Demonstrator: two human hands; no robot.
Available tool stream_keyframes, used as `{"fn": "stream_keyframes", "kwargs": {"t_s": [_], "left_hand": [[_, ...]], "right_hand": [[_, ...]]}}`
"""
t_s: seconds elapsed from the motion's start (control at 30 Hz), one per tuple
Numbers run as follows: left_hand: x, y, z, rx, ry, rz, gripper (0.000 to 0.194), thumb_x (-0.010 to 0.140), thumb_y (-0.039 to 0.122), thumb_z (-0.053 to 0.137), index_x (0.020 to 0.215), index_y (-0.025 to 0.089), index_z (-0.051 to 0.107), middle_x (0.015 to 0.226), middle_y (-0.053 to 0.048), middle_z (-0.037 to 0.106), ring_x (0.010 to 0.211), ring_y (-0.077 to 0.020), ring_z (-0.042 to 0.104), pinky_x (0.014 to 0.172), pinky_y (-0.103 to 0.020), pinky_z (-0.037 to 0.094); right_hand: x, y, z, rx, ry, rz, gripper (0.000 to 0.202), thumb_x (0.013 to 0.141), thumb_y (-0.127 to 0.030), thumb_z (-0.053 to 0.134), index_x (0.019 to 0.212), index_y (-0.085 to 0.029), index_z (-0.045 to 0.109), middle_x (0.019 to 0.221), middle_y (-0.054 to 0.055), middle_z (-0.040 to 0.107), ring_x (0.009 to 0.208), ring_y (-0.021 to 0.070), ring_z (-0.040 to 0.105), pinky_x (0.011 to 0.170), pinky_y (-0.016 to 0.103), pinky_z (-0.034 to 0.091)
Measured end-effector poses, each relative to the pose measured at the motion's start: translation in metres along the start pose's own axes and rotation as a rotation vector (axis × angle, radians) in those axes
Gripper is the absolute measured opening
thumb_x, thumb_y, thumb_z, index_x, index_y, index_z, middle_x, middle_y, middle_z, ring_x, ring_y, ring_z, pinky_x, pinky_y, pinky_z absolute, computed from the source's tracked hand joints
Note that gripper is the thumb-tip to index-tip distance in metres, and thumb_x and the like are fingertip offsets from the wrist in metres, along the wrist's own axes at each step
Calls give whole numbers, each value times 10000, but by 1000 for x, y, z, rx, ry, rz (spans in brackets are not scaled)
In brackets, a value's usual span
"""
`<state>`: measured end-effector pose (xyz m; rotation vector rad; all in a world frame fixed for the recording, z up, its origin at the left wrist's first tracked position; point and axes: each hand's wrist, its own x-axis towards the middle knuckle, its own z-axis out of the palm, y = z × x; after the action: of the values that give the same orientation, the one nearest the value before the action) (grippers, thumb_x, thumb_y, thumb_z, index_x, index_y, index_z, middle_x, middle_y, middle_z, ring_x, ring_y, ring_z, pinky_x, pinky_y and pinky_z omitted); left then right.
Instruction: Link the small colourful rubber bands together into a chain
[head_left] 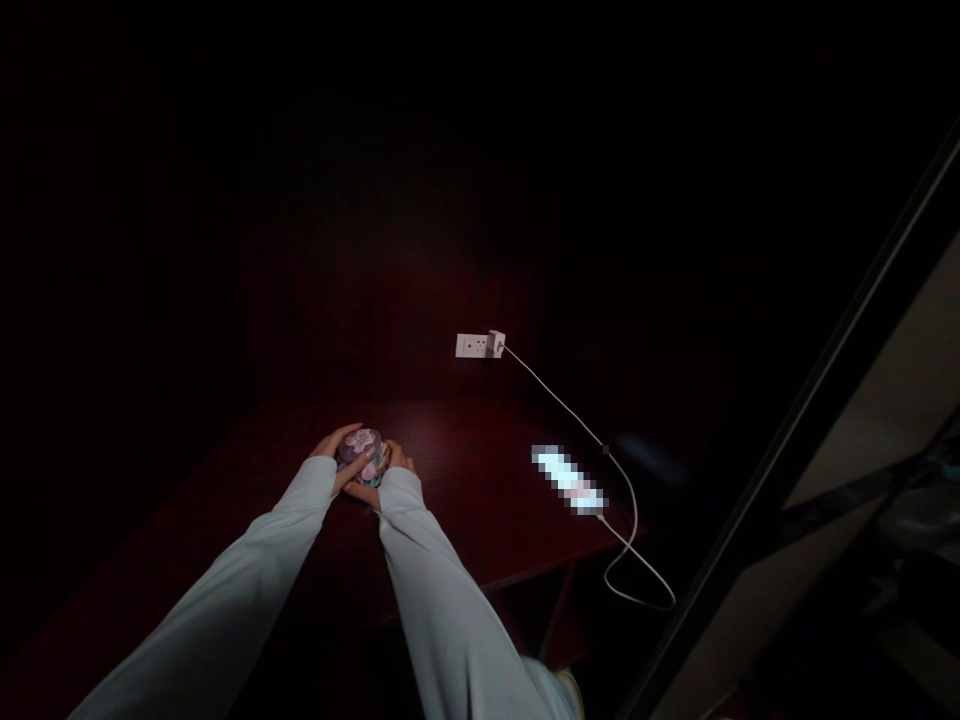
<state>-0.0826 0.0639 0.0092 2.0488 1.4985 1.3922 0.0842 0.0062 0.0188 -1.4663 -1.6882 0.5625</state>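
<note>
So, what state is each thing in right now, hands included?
Left hand: curled around the round container
Right hand: also around it
Round container: held, flowered side up
Charger: plugged in
Wall socket: partly occupied by the charger
Cable: connected to charger, slack and looped
Pixelated device: lit, lying on the table

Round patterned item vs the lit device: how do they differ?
The round item is between the left hand and right hand; the lit device lies untouched.
The round item is floral and unlit; the lit device is oblong, glowing, cabled.
Shared: neither's details are clear.
</note>
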Motion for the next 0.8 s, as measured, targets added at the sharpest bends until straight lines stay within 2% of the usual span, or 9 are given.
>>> {"fn": "stream_keyframes", "kwargs": {"t_s": [0.2, 0.4, 0.57, 0.8], "left_hand": [[1, 0, -3, 46, 11, 28, 606, 729, 495, 722, 1266, 222, 663, 1241, -109, 736, 1162, -327, 686, 1049, -478, 559], [-1, 15, 2, 77, 97, 30, 534, 717, 431, 697, 1212, 232, 681, 1187, -100, 744, 1142, -332, 683, 1064, -467, 551], [1, 21, 5, 91, 81, 9, 537, 729, 419, 693, 1227, 221, 685, 1186, -118, 739, 1143, -340, 678, 1081, -470, 539], [1, 24, 11, 82, 101, 10, 554, 739, 425, 676, 1249, 208, 682, 1208, -127, 728, 1160, -345, 671, 1101, -481, 527]], "right_hand": [[1, -2, -1, -27, -34, 23, 827, 747, -403, 825, 1468, -281, 438, 1431, 60, 624, 1332, 263, 562, 1122, 378, 448], [0, -4, -5, -4, -53, 27, 867, 716, -392, 840, 1476, -265, 443, 1420, 67, 641, 1321, 281, 577, 1118, 389, 455], [-2, -6, -5, 23, -20, 37, 872, 692, -376, 844, 1466, -265, 459, 1394, 78, 656, 1309, 313, 591, 1089, 401, 482], [-3, -9, -3, -7, -6, 34, 800, 756, -357, 771, 1476, -263, 436, 1383, 71, 662, 1304, 309, 593, 1072, 390, 491]]}}
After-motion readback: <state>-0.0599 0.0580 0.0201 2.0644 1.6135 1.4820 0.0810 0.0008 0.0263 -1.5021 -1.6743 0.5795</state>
